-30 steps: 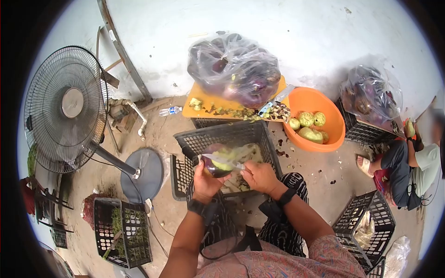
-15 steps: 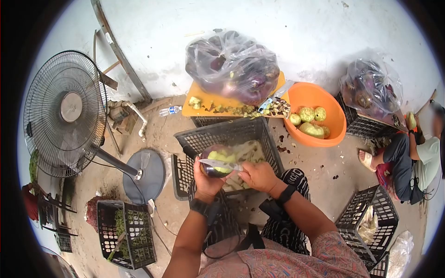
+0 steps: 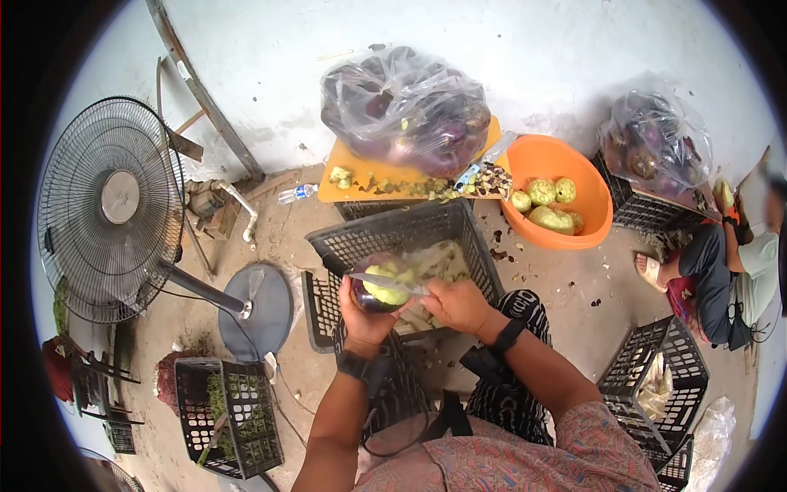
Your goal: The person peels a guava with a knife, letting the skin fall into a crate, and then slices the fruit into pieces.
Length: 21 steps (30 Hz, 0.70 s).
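A dark purple eggplant (image 3: 366, 300), partly peeled so that pale green flesh shows, rests in my left hand (image 3: 366, 321), whose fingers wrap round its left side and underside. My right hand (image 3: 461, 307) is closed round the handle of a knife (image 3: 392, 284). The blade lies across the upper face of the eggplant, over the peeled part. Both hands are above a black crate (image 3: 394, 225) with pale peelings (image 3: 443, 266) inside.
An orange basin (image 3: 598, 215) with peeled vegetables stands beside a yellow board (image 3: 330, 192) bearing a plastic bag (image 3: 410, 107) of eggplants. A fan (image 3: 120, 197) stands at left. Another person (image 3: 713, 258) sits at right, near a crate (image 3: 656, 385).
The view has shifted slightly. The knife blade has tilted a little over the eggplant, which both hands keep in nearly the same place.
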Motion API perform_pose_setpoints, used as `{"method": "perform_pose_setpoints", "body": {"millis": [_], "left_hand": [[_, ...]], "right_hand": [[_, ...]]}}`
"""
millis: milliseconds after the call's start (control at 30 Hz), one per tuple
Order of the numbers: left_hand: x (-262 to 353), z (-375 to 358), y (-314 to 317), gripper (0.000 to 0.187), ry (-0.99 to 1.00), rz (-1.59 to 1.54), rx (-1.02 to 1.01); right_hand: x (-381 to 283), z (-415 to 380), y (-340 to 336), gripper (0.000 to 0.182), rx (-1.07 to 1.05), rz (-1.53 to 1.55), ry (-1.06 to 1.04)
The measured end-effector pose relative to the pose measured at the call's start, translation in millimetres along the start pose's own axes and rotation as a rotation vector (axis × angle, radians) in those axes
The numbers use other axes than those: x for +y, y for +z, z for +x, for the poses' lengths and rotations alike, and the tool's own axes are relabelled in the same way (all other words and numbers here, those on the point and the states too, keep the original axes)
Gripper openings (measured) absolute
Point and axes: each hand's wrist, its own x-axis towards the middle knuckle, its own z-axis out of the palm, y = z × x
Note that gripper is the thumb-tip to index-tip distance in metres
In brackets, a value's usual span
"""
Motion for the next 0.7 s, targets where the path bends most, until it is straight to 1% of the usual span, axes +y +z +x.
{"method": "perform_pose_setpoints", "body": {"millis": [133, 200, 333, 400, 467, 500, 567, 700], "left_hand": [[1.2, -4.0, 4.8, 0.076, -0.023, 0.039, 0.021], [1.9, -4.8, 5.4, 0.076, -0.024, 0.062, 0.044], [3.6, -8.1, 5.8, 0.079, -0.024, 0.063, 0.079], [3.6, -9.1, 5.3, 0.081, -0.013, 0.07, 0.098], [5.5, -7.3, -2.3, 0.083, -0.043, 0.018, 0.024], [6.5, -7.4, -4.6, 0.083, -0.047, 0.022, 0.023], [8.7, -7.9, -8.7, 0.076, -0.094, 0.083, -0.026], [11.9, -5.7, -12.3, 0.075, -0.163, 0.061, -0.067]], "right_hand": [[5.8, -0.1, 0.3, 0.027, -0.02, -0.058, 0.002], [6.4, -0.6, -2.5, 0.027, 0.059, -0.073, -0.052], [9.9, -4.0, -4.4, 0.03, 0.055, -0.12, -0.038], [12.4, -5.2, -4.6, 0.03, 0.054, -0.173, -0.07], [14.5, -6.4, -7.1, 0.029, 0.058, -0.171, -0.077], [14.3, -6.6, -8.8, 0.029, 0.059, -0.168, -0.087], [12.7, -7.8, -12.5, 0.028, 0.065, -0.183, -0.094], [12.3, -9.7, -13.5, 0.027, 0.083, -0.171, -0.102]]}}
